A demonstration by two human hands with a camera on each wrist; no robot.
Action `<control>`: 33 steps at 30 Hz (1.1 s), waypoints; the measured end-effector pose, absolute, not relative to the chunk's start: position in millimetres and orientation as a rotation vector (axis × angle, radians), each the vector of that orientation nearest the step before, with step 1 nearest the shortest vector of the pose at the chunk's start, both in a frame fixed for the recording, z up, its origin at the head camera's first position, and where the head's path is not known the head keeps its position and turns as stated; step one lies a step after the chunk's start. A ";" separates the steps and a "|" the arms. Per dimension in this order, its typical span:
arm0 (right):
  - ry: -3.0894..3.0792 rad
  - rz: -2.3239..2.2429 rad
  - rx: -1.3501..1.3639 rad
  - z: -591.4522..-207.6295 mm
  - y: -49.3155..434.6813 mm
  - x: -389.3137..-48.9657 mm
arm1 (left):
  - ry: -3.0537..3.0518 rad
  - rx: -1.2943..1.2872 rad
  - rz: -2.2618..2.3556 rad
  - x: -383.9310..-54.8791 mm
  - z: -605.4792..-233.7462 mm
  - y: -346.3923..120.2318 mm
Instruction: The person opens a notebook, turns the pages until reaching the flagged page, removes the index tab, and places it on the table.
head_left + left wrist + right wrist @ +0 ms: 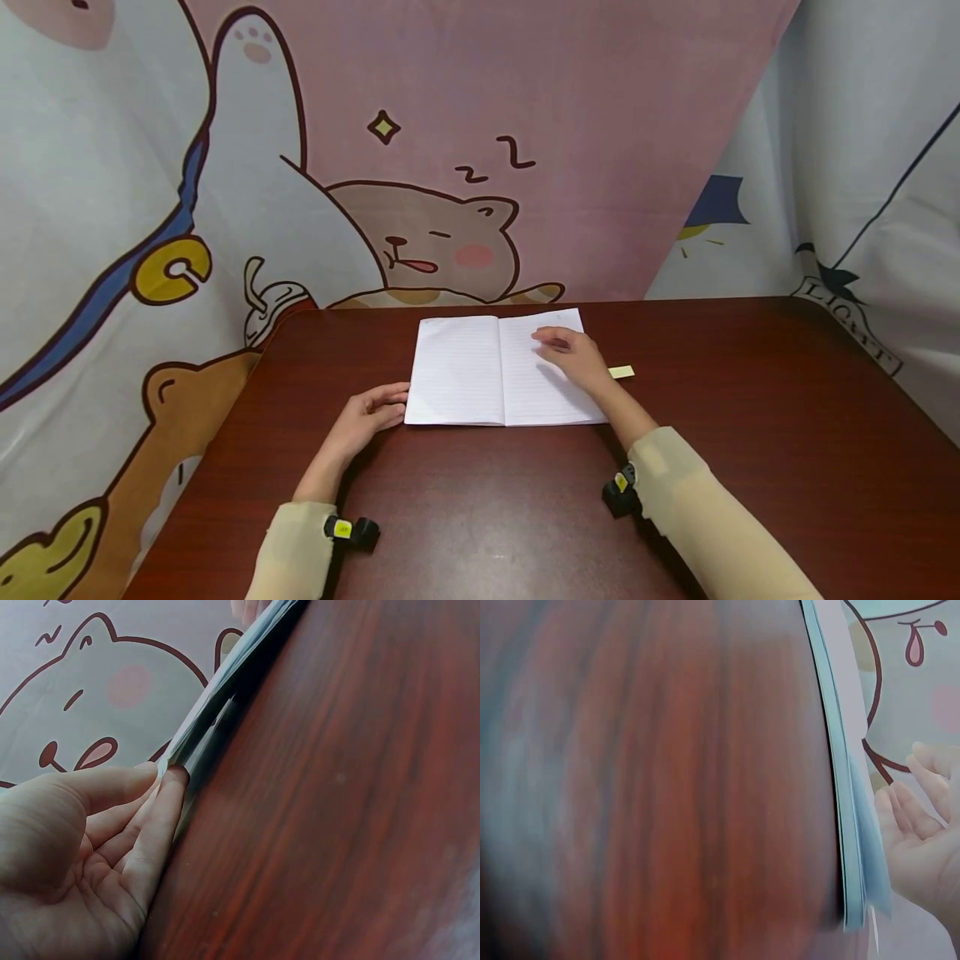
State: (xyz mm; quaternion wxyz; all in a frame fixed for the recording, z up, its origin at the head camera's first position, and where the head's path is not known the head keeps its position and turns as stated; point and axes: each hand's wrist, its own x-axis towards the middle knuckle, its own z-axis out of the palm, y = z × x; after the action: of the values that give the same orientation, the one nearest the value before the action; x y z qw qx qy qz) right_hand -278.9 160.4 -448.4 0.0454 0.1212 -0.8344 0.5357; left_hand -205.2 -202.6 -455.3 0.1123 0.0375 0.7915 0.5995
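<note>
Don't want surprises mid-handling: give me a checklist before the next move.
1. Notebook open: ok, spread across its centre fold.
2. Left hand gripping the left edge: ok, thumb above, finger beneath.
3. Left edge flat on table: not ok, raised at the grip.
4. Right hand unloaded: ok, over the right page.
5. Yellow tab attached to notebook: cannot tell, right forearm in the way.

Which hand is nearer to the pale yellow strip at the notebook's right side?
Right. The right hand is over the open notebook, its wrist beside the yellow strip; the left hand grips the notebook's left edge, farther away.
</note>
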 end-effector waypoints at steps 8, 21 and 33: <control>-2.539 1.623 0.254 -444.6 176.6 -279.3 | 2.325 0.109 1.764 -206.4 -456.0 -202.1; -2.668 1.455 0.021 -446.4 197.4 -281.5 | 2.330 0.114 1.762 -205.4 -456.0 -201.9; -2.886 1.475 0.017 -446.9 210.5 -286.0 | 2.326 0.125 1.758 -206.9 -456.1 -202.7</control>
State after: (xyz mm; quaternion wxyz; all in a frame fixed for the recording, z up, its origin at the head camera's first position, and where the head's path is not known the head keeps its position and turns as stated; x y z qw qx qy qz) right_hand -286.0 210.5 -446.9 -0.0496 0.0052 -0.8894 0.4545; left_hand -206.9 -202.7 -456.1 0.1116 0.0427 0.7921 0.5986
